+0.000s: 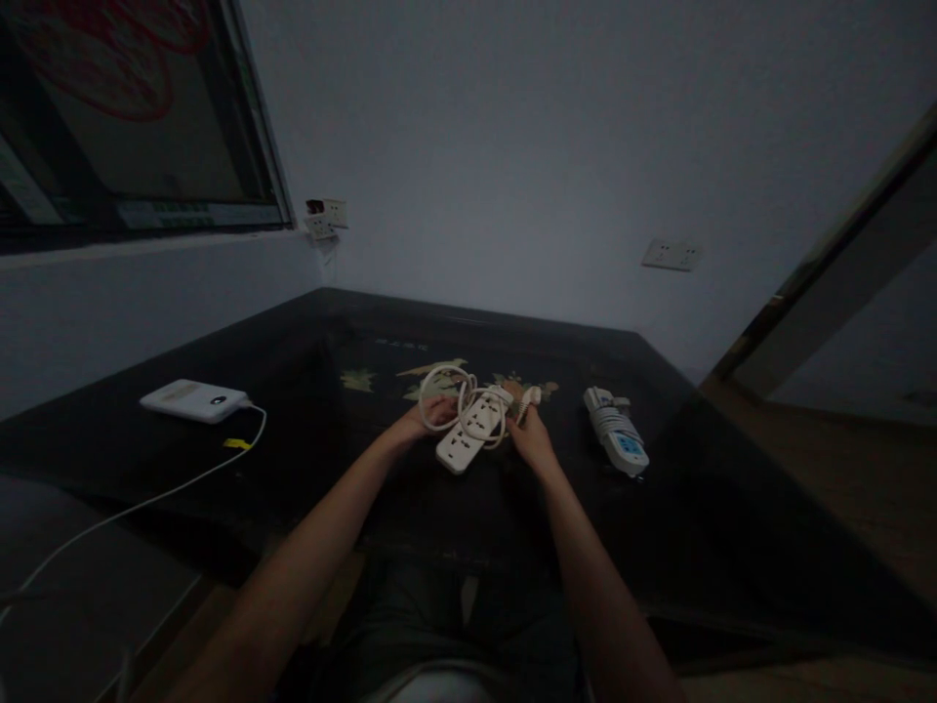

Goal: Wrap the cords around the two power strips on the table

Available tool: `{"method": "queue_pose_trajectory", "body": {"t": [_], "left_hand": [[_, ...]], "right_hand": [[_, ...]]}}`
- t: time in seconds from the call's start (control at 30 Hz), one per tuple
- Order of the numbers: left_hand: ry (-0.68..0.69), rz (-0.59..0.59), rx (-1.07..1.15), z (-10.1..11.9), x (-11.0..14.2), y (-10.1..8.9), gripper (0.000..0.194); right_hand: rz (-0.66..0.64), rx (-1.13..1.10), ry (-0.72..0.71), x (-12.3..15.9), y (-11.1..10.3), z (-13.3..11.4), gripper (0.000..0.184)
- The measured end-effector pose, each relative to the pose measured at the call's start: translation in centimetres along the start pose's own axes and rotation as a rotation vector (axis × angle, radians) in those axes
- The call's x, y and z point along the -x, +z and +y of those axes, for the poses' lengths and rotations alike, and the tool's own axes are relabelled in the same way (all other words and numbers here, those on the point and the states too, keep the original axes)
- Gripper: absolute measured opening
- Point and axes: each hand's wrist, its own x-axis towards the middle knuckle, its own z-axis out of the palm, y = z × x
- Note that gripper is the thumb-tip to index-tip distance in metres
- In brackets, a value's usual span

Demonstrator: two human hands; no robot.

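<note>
A white power strip (468,433) lies on the dark glass table (307,469) in front of me, with its white cord (450,383) looped over and behind it. My left hand (431,415) grips the strip's left side, fingers curled round the cord loops. My right hand (528,430) is closed on the cord's plug end (530,397) at the strip's right side. Both forearms reach in from the bottom of the view.
A second power strip (619,436) with its cord wound round it and a blue face lies to the right. A white power bank (194,400) with a white cable (168,493) sits at the left. Wall sockets (672,255) are on the back wall and more sockets (326,219) in the corner.
</note>
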Motion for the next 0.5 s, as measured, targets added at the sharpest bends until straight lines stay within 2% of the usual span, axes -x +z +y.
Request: {"method": "queue_pose_trajectory", "body": {"t": [0.13,0.23,0.3,0.37,0.43,0.5], "left_hand": [[-0.291,-0.004,0.046,1.7,0.4,-0.5,0.038],[-0.267,0.052,0.203,3.2,0.4,-1.3,0.033],[-0.118,0.148,0.267,4.4,0.5,-2.1,0.03],[0.11,0.338,0.218,5.9,1.1,-2.5,0.027],[0.405,0.565,0.012,7.5,2.2,-2.4,0.026],[0.739,0.704,-0.341,8.8,3.8,-1.3,0.023]], "right_hand": [[-0.074,0.071,0.018,0.2,0.8,0.4,0.021],[-0.117,0.141,0.033,0.3,0.8,0.3,0.023],[-0.142,0.191,0.044,0.2,0.7,0.2,0.023],[-0.156,0.238,0.051,0.2,0.6,0.0,0.023],[-0.163,0.273,0.053,0.2,0.6,-0.1,0.024],[-0.166,0.294,0.049,0.2,0.6,-0.2,0.026]]}}
